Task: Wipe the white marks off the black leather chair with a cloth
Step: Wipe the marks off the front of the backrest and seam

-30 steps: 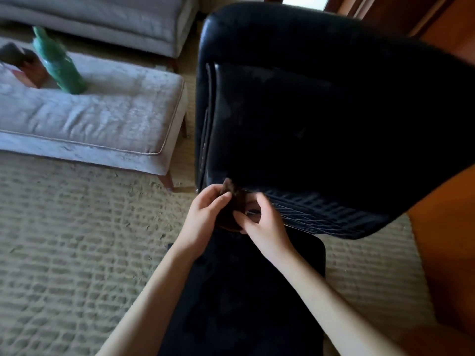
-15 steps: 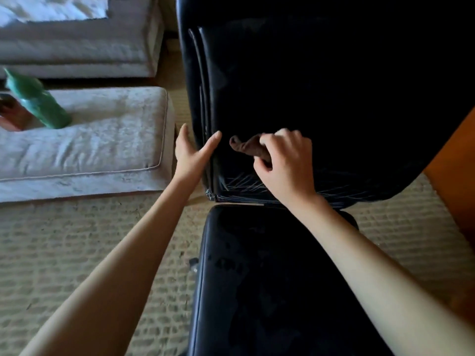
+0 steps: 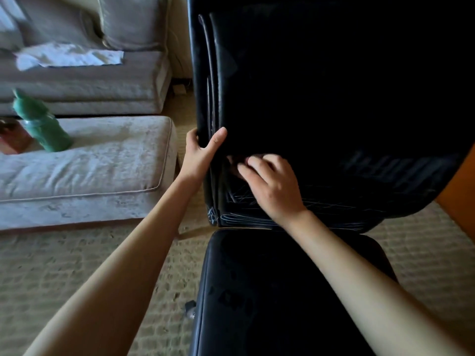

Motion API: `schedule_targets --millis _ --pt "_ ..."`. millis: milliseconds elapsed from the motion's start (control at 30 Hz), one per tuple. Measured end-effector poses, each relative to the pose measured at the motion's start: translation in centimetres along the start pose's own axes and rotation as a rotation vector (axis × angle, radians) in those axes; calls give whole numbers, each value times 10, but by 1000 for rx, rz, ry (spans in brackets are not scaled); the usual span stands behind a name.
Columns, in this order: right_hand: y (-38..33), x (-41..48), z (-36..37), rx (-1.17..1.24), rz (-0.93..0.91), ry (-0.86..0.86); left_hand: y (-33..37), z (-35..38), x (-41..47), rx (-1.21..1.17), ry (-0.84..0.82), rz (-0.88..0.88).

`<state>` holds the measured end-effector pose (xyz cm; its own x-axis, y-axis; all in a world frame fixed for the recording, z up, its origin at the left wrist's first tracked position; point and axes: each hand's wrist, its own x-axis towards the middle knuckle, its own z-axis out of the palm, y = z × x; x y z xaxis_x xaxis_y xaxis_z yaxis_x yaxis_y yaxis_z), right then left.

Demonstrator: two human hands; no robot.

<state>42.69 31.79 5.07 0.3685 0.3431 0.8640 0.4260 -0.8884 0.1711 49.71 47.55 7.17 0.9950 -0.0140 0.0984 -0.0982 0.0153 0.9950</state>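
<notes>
Bracing now: left hand has clamped round the edge of the chair, mid-frame, while right hand, fingers curled, grips the cloth just above the marks. Scrubbing looks imminent.

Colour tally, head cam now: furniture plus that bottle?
Black: 2 (leather chair, footstool)
Grey: 2 (sofa, bench)
Green: 1 (bottle)
Total: 5
</notes>
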Motion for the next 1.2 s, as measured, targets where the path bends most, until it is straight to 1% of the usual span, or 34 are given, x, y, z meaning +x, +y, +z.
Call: schedule_targets --millis 100,167,200,267,400,467,533,667,733,767,800,833,933,967,1000,1033,1067,1133,1200 --pt "-5 -36 2 25 -135 -148 -1 6 2 25 35 28" --pt "-6 -45 1 3 -227 -236 -3 10 4 25 33 32" --pt "-3 -42 -1 -11 -260 -249 -4 11 5 22 41 36" --pt "3 -17 -4 -45 -268 -181 -5 12 7 34 52 47" --pt "11 38 -9 -71 -90 33 -8 7 9 35 28 49" --pt "3 24 -3 -36 -57 32 -7 5 8 17 22 20" --pt "-7 -11 4 -4 -141 -56 -5 4 6 -6 21 -6" --pt "2 -58 7 -34 -405 -313 -1 3 0 -21 -5 -34" --pt "11 -56 -1 -68 -497 -369 0 1 0 -14 -11 -36" --pt "17 -51 -8 -81 -492 -355 1 0 -1 -11 -12 -35" --pt "26 -41 -15 -89 -454 -311 1 0 -1 -11 -13 -34" --pt "37 -25 -25 -98 -377 -238 0 0 -1 -6 -12 -34" --pt "79 24 -55 -157 11 6 4 2 -5 25 1 -33" --pt "86 31 -60 -158 106 41 6 3 -7 29 6 -31" --pt "85 28 -59 -153 146 44 7 3 -8 29 5 -28" --pt "78 18 -55 -145 135 13 8 4 -8 31 -3 -26" --pt "66 0 -49 -125 82 -50 8 5 -9 31 -8 -23" --pt "43 -41 -39 -56 -83 -236 7 7 -10 7 -3 -14" --pt "37 -69 -38 -34 -235 -392 6 8 -12 -6 -12 -9"
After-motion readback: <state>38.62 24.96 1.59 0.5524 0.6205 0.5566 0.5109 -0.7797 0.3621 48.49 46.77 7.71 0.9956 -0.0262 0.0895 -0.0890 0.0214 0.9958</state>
